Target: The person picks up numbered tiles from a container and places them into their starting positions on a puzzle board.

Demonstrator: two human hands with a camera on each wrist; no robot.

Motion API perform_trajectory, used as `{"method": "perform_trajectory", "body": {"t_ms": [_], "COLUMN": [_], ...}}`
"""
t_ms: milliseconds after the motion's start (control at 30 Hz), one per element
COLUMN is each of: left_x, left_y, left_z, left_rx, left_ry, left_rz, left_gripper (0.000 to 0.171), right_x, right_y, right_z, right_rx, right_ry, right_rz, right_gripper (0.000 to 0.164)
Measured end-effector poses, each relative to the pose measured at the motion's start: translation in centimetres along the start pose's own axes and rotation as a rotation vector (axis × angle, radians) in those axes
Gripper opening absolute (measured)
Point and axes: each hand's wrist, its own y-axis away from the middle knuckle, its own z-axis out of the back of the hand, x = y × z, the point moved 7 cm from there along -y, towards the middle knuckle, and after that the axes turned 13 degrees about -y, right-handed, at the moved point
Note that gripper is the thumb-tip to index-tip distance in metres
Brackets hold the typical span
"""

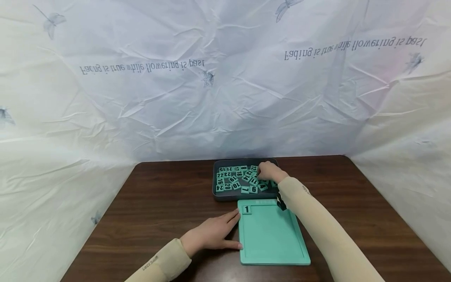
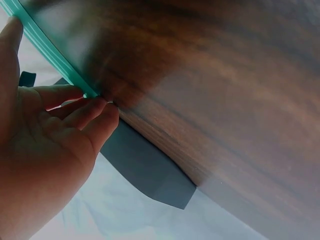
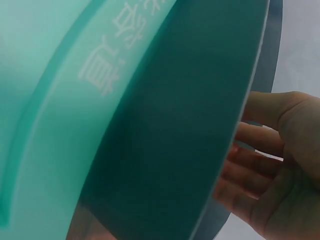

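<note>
A mint-green board (image 1: 273, 239) with a raised rim lies on the table. One number tile marked 1 (image 1: 247, 210) sits in its upper left corner. My left hand (image 1: 213, 233) touches the board's left edge with extended fingers, thumb spread lower down. Behind the board is a dark grey tray (image 1: 227, 197) holding several green number tiles (image 1: 245, 190). Into its right half reaches my right hand (image 1: 270, 171), fingers pointing down among the tiles. The tray wall (image 3: 185, 120) hides those fingertips in the right wrist view, so whether they pinch a tile is unclear.
The brown wooden table (image 1: 169, 203) extends to both sides of the board and tray. A white printed sheet (image 1: 211, 109) hangs behind the table and along its sides. Near the right cuff, a small black object (image 1: 280, 203) hangs over the board's top edge.
</note>
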Motion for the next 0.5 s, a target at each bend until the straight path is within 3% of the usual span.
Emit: {"method": "perform_trajectory", "body": {"t_ms": [200, 500], "left_x": [-0.1, -0.07], "left_y": [0.05, 0.04], "left_z": [0.04, 0.0], "left_rx": [0.006, 0.003], "left_ry": [0.006, -0.002], "left_rz": [0.002, 0.003], "left_gripper": [0.093, 0.094], "right_x": [0.05, -0.34], "right_y": [0.08, -0.09], "right_z": [-0.27, -0.39], "right_rx": [-0.006, -0.017], "right_ry": [0.014, -0.008], "right_rz": [0.002, 0.018], "right_gripper": [0.051, 0.046]}}
